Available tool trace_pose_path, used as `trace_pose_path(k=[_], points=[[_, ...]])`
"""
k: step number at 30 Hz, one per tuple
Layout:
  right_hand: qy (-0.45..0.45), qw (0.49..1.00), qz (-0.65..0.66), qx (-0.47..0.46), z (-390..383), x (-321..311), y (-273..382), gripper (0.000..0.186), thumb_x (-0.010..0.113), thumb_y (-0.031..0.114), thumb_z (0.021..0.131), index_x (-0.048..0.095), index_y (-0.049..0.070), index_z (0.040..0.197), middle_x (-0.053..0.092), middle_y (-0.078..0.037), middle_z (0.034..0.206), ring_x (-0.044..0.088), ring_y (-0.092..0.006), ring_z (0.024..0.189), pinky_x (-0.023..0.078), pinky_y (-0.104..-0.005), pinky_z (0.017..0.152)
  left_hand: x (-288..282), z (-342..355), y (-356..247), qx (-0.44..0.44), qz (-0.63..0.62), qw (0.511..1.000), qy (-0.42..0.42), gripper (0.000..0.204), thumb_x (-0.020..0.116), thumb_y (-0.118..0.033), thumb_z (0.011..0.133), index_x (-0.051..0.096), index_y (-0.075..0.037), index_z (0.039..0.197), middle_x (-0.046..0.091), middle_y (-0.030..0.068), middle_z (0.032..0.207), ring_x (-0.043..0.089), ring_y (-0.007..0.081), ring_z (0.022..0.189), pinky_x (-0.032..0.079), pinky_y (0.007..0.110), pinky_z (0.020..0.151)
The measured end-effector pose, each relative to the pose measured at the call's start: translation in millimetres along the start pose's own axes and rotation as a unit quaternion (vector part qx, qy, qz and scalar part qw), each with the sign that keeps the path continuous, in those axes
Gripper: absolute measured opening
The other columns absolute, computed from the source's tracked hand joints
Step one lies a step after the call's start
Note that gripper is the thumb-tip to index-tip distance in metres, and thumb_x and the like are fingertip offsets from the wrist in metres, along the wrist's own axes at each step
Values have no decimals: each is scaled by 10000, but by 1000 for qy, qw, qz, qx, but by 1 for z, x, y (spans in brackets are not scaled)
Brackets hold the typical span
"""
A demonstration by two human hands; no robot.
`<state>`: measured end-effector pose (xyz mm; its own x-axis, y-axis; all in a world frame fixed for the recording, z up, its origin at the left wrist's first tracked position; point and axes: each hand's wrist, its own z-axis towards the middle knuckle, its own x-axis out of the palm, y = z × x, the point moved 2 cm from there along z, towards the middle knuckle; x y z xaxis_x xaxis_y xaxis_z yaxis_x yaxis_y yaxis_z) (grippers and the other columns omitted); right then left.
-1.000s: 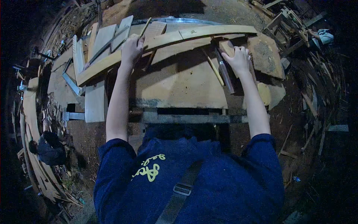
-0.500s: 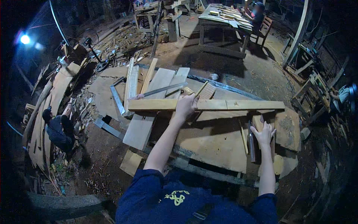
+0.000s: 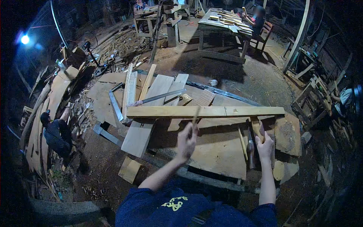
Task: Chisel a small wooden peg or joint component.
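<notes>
A long squared wooden beam (image 3: pixel 166 112) lies across the work surface in front of me. On the near side of it, my left hand (image 3: pixel 187 141) is closed round a thin, pencil-like stick (image 3: pixel 196 115), blurred and pointing up toward the beam. Farther right, my right hand (image 3: pixel 266 145) grips a short wooden piece (image 3: pixel 258 128) whose far end reaches the beam's near edge. Just left of that hand lie a dark tool (image 3: pixel 251 152) with a metallic sheen and a narrow wooden strip (image 3: pixel 242 144).
Flat boards (image 3: pixel 141 134) and a metal bar (image 3: pixel 162 97) lie at the left under and behind the beam. An angled metal piece (image 3: pixel 115 106) sits beyond them. A wooden block (image 3: pixel 129 170) stands at the near left. Other people work at the left, far right and far table (image 3: pixel 223 26).
My left hand has come off the beam and moved toward me with the stick. The right hand's spread fingers have closed on the short wooden piece.
</notes>
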<state>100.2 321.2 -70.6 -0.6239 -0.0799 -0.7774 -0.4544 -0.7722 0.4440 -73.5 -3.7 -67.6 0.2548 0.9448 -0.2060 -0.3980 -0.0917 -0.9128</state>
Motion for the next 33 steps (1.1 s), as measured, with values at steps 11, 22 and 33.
trace_pose_path(k=[11,22,33], points=[[1,996,25,91,-31,-52,5,519,717,266,815,582,-64,1192,627,-268,1098,619,-376,1025,475,-389,897,25,-89,14,-278,-72,900,327,278,484,-207,980,634,3,1083,670,83,703,600,147,489,493,305,455],[42,962,259,82,-107,-62,77,540,592,238,924,447,-107,1314,504,-238,1332,489,-286,1243,330,-353,1062,14,-110,-5,-341,-130,884,291,298,522,-216,957,629,45,1054,615,51,703,559,110,574,449,300,518],[186,968,61,-156,-124,-15,140,485,655,219,841,542,153,1308,595,-133,953,634,-299,776,515,-399,652,7,-119,-23,-156,104,946,265,254,539,-202,933,599,42,904,577,185,679,556,270,606,420,375,578]])
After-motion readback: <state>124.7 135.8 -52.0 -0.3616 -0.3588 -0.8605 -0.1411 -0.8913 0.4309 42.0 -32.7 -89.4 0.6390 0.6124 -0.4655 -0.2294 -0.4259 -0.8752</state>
